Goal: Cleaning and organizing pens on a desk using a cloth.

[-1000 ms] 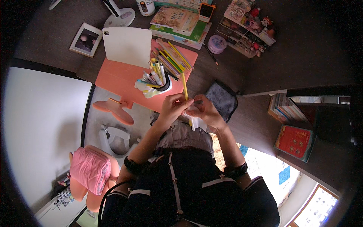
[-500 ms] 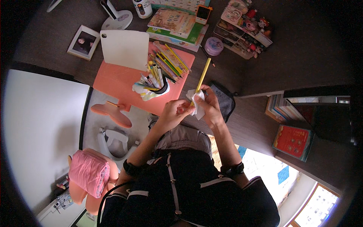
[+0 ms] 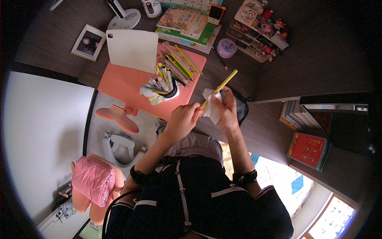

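Observation:
A yellow pencil (image 3: 227, 79) slants up to the right between my hands, above the desk's near edge. My left hand (image 3: 183, 122) pinches its lower end. Higher up, my right hand (image 3: 227, 109) presses a crumpled white tissue (image 3: 212, 113) around the pencil's middle, and part of the tissue hangs down between the hands. To the left stands a pen holder (image 3: 171, 94) full of pens and markers. Several coloured pencils (image 3: 184, 63) lie in a loose bundle behind it on the pink desk mat (image 3: 123, 81).
A dark pouch (image 3: 241, 105) lies just beyond my right hand. Farther back are stacked books (image 3: 185, 22), a round purple tin (image 3: 227, 48), another pencil (image 3: 221, 59) and a small drawer rack (image 3: 250, 38). A white board (image 3: 133, 49) and a framed photo (image 3: 88, 44) occupy the left.
The pencil has tilted farther to the right, its upper end now lower. My right hand has shifted slightly right with the tissue, while my left hand still grips the lower end.

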Motion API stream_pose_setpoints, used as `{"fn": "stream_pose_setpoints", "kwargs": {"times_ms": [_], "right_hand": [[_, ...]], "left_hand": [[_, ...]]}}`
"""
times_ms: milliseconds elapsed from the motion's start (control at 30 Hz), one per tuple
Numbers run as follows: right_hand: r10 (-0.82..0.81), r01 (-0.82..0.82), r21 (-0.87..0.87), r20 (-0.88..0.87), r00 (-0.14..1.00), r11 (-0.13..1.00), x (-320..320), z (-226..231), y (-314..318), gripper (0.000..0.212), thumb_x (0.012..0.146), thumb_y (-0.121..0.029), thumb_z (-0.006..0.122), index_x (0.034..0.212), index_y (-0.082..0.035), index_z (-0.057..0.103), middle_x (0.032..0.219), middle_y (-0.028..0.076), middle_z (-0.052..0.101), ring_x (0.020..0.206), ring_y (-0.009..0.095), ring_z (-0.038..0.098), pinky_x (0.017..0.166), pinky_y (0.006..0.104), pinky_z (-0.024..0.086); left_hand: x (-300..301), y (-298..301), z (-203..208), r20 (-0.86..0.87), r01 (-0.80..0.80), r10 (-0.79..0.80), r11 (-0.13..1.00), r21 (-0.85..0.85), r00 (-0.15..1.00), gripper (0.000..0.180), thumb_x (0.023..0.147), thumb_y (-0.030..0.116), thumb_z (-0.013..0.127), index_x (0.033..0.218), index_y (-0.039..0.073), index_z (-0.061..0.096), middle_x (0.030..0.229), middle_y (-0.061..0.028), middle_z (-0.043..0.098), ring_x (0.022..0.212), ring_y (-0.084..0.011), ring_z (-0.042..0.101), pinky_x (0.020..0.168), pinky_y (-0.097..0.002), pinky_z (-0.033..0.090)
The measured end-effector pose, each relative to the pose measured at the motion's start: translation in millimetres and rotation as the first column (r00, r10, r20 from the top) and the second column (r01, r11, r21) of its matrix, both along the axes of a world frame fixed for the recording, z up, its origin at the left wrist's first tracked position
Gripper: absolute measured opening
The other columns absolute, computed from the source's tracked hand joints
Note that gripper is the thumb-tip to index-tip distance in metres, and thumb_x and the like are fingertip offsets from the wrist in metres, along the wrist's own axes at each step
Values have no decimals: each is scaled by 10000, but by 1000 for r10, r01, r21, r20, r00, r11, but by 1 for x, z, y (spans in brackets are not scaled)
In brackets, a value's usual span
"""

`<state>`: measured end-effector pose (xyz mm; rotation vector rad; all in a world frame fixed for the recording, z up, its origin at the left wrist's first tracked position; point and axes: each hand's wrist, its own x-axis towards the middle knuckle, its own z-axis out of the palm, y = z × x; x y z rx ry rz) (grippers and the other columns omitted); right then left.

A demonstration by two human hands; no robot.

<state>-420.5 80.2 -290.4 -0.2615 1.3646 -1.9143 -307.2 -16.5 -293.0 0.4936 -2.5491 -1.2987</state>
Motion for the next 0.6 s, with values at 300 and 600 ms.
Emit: {"fn": "stream_pose_setpoints", "kwargs": {"times_ms": [300,600], "right_hand": [[-143,141,-26,-95,985,990,-28,7,6,311,760,-53,551,1019,-57,379,874,96,549,765,131,524,649,247,424],[-221,221,-12,-100,970,975,-18,4,3,313,750,-59,569,1011,-51,397,840,82,541,725,132,523,611,248,434]], "left_hand": [[1,-5,8,-10,-105,108,933,-344,994,141,726,182,577,756,58,515,590,-98,523,575,-279,513,529,-372,373],[-5,-7,4,-297,-263,172,916,-302,939,127,669,159,618,713,74,534,555,-60,461,561,-228,450,556,-342,330]]}}
